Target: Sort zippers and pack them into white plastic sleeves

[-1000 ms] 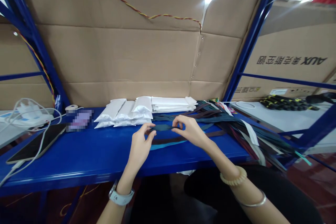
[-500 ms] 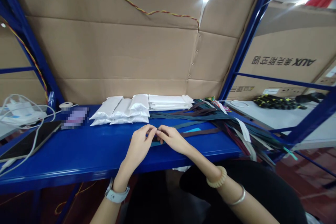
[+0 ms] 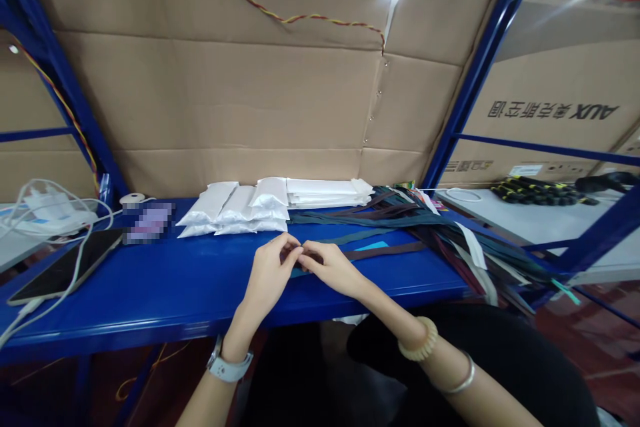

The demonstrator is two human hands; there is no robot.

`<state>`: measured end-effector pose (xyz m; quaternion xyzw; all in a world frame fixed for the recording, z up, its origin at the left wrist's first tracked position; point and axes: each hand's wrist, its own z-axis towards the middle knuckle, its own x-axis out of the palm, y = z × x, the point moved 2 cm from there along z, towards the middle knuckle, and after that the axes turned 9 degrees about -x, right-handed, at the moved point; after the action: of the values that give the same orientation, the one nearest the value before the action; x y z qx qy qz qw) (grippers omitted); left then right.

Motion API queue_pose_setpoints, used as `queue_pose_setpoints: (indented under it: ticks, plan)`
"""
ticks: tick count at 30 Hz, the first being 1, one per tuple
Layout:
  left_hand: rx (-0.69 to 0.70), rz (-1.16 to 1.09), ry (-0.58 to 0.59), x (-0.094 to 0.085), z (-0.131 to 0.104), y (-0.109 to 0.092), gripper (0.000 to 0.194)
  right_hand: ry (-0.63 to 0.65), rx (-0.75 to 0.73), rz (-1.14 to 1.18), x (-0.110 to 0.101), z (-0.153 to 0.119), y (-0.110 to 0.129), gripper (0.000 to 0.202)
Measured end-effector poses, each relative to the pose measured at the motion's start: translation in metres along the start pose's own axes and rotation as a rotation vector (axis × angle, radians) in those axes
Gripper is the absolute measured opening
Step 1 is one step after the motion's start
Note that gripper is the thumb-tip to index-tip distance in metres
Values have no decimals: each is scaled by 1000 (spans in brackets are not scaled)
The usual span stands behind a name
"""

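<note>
My left hand and my right hand meet over the front of the blue shelf, thumbs and fingertips pinched close together. Whatever lies between the fingers is small and mostly hidden. From behind my right hand a brown fabric strip runs right into a pile of long strips in dark teal, brown, maroon, grey and white. A teal strip lies just beyond my fingers, beside a bright blue flat piece. A bit of teal also shows under my hands.
White filled packets and a stack of white flat packs stand along the cardboard backing. At left lie a dark tablet, white cables and a blurred purple item. Blue posts frame the shelf.
Both hands keep their pinch at nearly the same place, with fingertips slightly shifted. The whole view has moved a little, so things appear slightly further right.
</note>
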<state>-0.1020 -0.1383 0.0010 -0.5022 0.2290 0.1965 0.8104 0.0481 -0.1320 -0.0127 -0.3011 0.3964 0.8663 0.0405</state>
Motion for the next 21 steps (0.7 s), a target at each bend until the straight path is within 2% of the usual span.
queue_pose_setpoints:
  ticks: [8, 11, 14, 16, 21]
  plan:
    - [18, 35, -19, 3, 1, 3, 14, -67, 9, -137, 0, -1, -3, 18]
    - [24, 53, -26, 2, 0, 3, 15, -66, 5, -333, 2, -1, -1, 20]
    - [22, 25, -16, -1, -1, 3, 15, -53, -57, -607, 4, -2, 5, 20]
    - [19, 14, -6, -3, -2, 3, 15, -46, -89, -704, 5, -2, 8, 20]
    - [24, 17, 2, 1, 0, 2, 15, -76, -26, -658, 1, 1, 8, 24]
